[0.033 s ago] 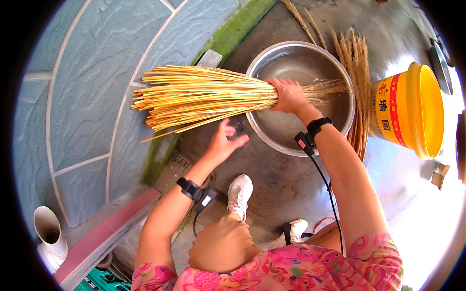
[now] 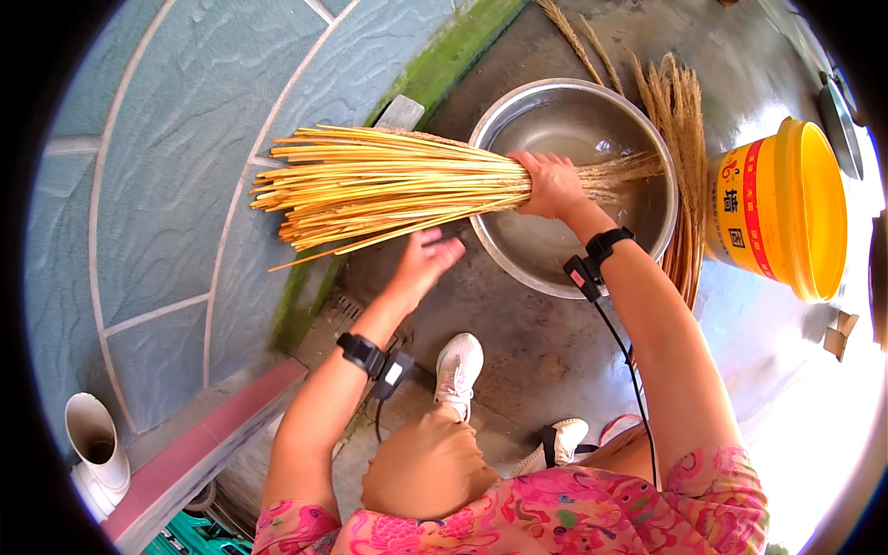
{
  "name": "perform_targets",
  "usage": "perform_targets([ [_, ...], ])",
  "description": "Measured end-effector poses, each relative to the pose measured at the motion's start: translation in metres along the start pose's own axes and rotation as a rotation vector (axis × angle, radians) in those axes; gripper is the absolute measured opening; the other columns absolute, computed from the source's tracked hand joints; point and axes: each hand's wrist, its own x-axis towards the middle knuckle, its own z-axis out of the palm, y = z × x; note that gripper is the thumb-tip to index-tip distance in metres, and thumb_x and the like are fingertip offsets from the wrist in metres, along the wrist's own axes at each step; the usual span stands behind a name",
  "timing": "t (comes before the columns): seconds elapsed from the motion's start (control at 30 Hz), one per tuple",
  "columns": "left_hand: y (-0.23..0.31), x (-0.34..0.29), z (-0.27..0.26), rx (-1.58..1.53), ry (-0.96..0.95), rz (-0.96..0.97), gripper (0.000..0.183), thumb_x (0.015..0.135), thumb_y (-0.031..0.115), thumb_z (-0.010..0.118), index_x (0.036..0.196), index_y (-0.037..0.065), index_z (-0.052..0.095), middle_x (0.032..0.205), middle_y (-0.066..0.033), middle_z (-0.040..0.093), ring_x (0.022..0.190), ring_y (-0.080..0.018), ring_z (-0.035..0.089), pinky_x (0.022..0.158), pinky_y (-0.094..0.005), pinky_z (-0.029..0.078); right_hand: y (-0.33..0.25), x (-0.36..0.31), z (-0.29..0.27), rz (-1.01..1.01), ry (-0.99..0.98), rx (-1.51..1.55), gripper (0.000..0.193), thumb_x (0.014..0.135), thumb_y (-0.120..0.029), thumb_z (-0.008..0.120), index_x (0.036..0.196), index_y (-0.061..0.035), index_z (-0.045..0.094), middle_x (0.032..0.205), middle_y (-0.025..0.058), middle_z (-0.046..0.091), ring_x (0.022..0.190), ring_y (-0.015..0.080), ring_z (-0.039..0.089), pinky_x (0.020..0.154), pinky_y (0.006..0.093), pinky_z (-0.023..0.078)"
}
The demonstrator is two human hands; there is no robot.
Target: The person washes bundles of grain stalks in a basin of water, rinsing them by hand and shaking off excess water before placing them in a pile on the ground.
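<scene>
My right hand [image 2: 552,185] is wrapped round a thick bundle of dry straw stalks [image 2: 398,180] near its feathery end. The cut yellow ends fan out to the left, and the brown seed heads [image 2: 629,168] reach over a wide metal basin [image 2: 483,242] with some water in it. Just below the bundle, my left hand [image 2: 424,268] is open with its fingers apart and nothing in it. Its fingertips come close to the lowest stalks; whether they touch, I cannot tell.
More dry stalks [image 2: 680,139] lie against the basin's right side, and two loose seed heads [image 2: 572,42] lie beyond it. A yellow bucket [image 2: 772,208] stands at the right. On the left rises a grey stone-patterned wall [image 2: 157,194]. My shoe [image 2: 459,365] is below the basin.
My left hand has shifted slightly, its thumb moving up and left nearer the stalks. The right hand and the bundle look almost unmoved.
</scene>
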Motion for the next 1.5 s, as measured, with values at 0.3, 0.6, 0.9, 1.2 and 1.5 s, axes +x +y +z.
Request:
perform_targets([
  [0.3, 0.064, 0.031, 0.032, -0.712, 0.058, 0.007, 0.049, 0.087, 0.032, 0.066, 0.128, 0.011, 0.047, 0.127, -0.0010, 0.051, 0.119, -0.0169, 0.047, 0.103, -0.0436, 0.033, -0.001, -0.032, -0.005, 0.102, 0.024, 0.072, 0.064, 0.058, -0.037, 0.078, 0.116, -0.0221, 0.054, 0.098, 0.0059, 0.064, 0.096, 0.0260, 0.060, 0.086, 0.0403, 0.043],
  [0.6, 0.094, 0.003, 0.045, -0.681, 0.003, -0.011, 0.050, 0.089, 0.034, 0.062, 0.132, 0.014, 0.044, 0.129, -0.0014, 0.050, 0.121, -0.0159, 0.044, 0.100, -0.0417, 0.034, -0.002, -0.060, -0.034, 0.041, 0.063, 0.153, 0.064, 0.059, -0.030, 0.078, 0.117, -0.0168, 0.054, 0.098, 0.0085, 0.064, 0.095, 0.0294, 0.060, 0.085, 0.0408, 0.044],
  [0.9, 0.111, -0.044, 0.053, -0.683, -0.011, 0.057, 0.044, 0.090, 0.017, 0.062, 0.131, 0.012, 0.045, 0.127, -0.0004, 0.050, 0.116, -0.0143, 0.048, 0.098, -0.0363, 0.038, -0.012, -0.088, -0.039, -0.026, 0.206, 0.200, 0.066, 0.056, -0.024, 0.078, 0.117, -0.0148, 0.053, 0.098, 0.0090, 0.063, 0.096, 0.0293, 0.058, 0.086, 0.0418, 0.043],
  [1.2, 0.201, 0.042, 0.071, -0.379, -0.127, 0.239, 0.044, 0.089, 0.024, 0.065, 0.128, 0.012, 0.047, 0.123, -0.0007, 0.052, 0.112, -0.0130, 0.047, 0.095, -0.0371, 0.037, -0.008, -0.052, -0.067, 0.281, 0.306, 0.755, 0.064, 0.056, -0.029, 0.080, 0.114, -0.0121, 0.057, 0.095, 0.0139, 0.068, 0.090, 0.0298, 0.064, 0.081, 0.0358, 0.049],
  [1.5, 0.187, 0.134, 0.101, -0.286, -0.225, 0.137, 0.046, 0.086, 0.039, 0.065, 0.123, 0.020, 0.047, 0.114, 0.0020, 0.053, 0.104, -0.0146, 0.047, 0.089, -0.0351, 0.039, 0.053, -0.003, -0.073, 0.263, -0.008, 1.308, 0.073, 0.062, -0.022, 0.084, 0.124, -0.0006, 0.051, 0.112, 0.0090, 0.061, 0.104, 0.0176, 0.055, 0.093, 0.0301, 0.041],
])
